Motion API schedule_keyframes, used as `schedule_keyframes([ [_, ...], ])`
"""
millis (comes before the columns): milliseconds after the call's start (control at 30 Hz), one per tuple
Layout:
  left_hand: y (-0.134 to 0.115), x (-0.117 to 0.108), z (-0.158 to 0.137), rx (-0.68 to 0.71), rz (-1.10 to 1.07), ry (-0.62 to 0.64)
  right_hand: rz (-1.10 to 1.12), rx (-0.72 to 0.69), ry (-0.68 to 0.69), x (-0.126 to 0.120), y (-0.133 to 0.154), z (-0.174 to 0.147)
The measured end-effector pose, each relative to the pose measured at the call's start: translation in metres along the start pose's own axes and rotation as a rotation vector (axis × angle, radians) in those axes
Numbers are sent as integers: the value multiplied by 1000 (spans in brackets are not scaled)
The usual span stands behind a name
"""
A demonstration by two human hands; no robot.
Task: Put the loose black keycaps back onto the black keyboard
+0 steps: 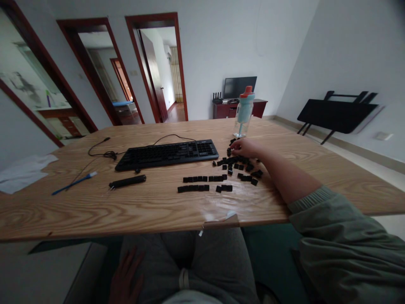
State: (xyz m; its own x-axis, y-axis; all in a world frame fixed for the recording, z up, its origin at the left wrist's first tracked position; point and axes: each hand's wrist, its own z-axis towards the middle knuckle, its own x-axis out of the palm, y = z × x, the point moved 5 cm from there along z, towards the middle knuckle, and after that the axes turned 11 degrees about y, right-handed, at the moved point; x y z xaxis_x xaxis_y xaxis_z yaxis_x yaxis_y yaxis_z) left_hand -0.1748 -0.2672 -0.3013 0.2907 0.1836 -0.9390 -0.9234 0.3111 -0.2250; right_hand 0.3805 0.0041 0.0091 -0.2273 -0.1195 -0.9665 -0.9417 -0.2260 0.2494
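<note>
My right hand [246, 147] reaches across the table to the far side of a loose heap of black keycaps [234, 160]. Its thumb and fingers are pinched together at a keycap [229, 151]; the fingertips partly cover it. Nearer to me, more keycaps form two rows [195, 188] on the wood. Left of the heap lies a black keyboard [167, 153], its cable running off behind it. My left hand [127, 274] rests on my thigh below the table edge, fingers spread, holding nothing.
A clear water bottle [243, 116] with a red and blue lid stands just behind my right hand. On the left lie a black tool-like roll [127, 181], a blue brush [74, 183], a coiled cable [110, 155] and white cloth or paper [23, 171]. Tape [221, 221] covers the front edge.
</note>
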Motion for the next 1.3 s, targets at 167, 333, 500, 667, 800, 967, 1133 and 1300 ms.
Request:
schedule_keyframes([
  [167, 0, -1, 0, -9, -12, -6, 110, 1, -30, 1, -13, 4],
  [333, 0, -2, 2, -36, -27, 12, 132, 37, -26, -2, -14, 0],
  [500, -3, -5, 3, 1, -5, -2, 91, 71, -23, -4, -14, -2],
  [667, -3, -4, 2, 21, 20, -11, 80, 127, -56, -4, -21, 0],
  [800, -1, -2, 1, 2, -7, -10, 87, 92, -96, -4, -17, 1],
  [967, -1, -2, 3, -5, -29, -9, 128, 49, -82, -4, -13, -1],
  [1133, -2, -5, 3, -23, -37, -6, 129, 71, -100, -11, -10, -10],
  [1300, -4, -7, 4, -27, -54, -8, 122, 126, -140, -19, -14, -15],
])
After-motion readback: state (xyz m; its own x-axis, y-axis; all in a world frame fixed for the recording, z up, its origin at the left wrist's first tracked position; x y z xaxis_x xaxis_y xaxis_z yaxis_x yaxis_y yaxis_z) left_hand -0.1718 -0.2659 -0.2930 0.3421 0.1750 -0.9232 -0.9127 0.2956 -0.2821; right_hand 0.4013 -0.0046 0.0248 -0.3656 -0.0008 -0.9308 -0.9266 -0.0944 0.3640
